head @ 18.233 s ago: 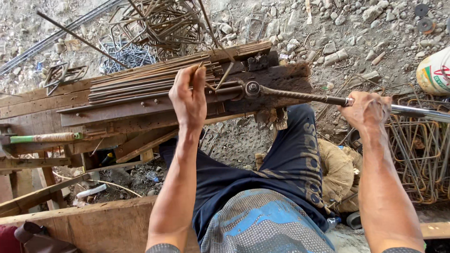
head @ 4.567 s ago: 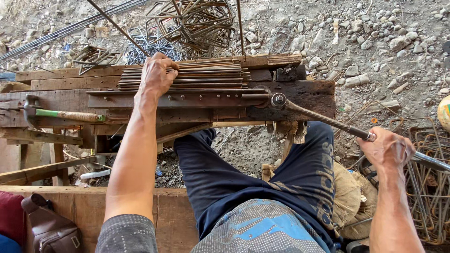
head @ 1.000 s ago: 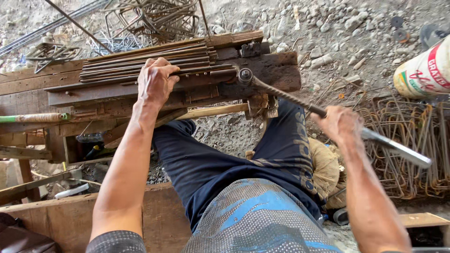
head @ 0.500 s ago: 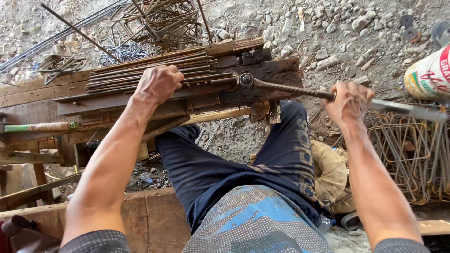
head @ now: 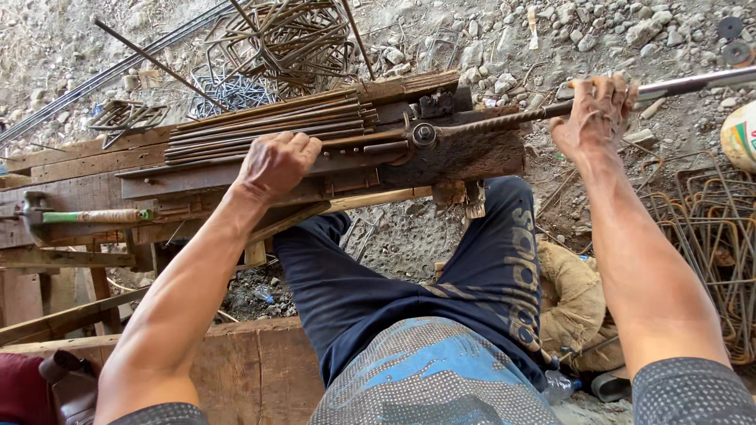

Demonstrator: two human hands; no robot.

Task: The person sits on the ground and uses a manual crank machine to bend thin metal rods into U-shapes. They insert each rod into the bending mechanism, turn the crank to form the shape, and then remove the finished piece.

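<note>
My left hand [head: 276, 164] presses down on a thin steel rod [head: 346, 142] lying on a worn wooden bench [head: 87, 185], fingers curled over it. A bundle of straight rusty rods [head: 268, 124] lies just beyond that hand. My right hand [head: 594, 110] grips the long metal bending lever [head: 693, 83], which pivots on a bolt [head: 424, 134] at the bench's right end. The lever now points right and slightly away from me. My legs in dark trousers stretch under the bench.
Bent rebar stirrups [head: 709, 228] pile up at the right. More tangled bent bars [head: 276, 39] lie on gravel beyond the bench. A hammer with a green-taped handle [head: 87, 215] rests at the bench's left. A burlap sack [head: 571, 303] sits beside my right leg.
Over the last second my right hand has swung the lever away from me, from pointing down-right to nearly level with the bench. My left hand has stayed on the rod.
</note>
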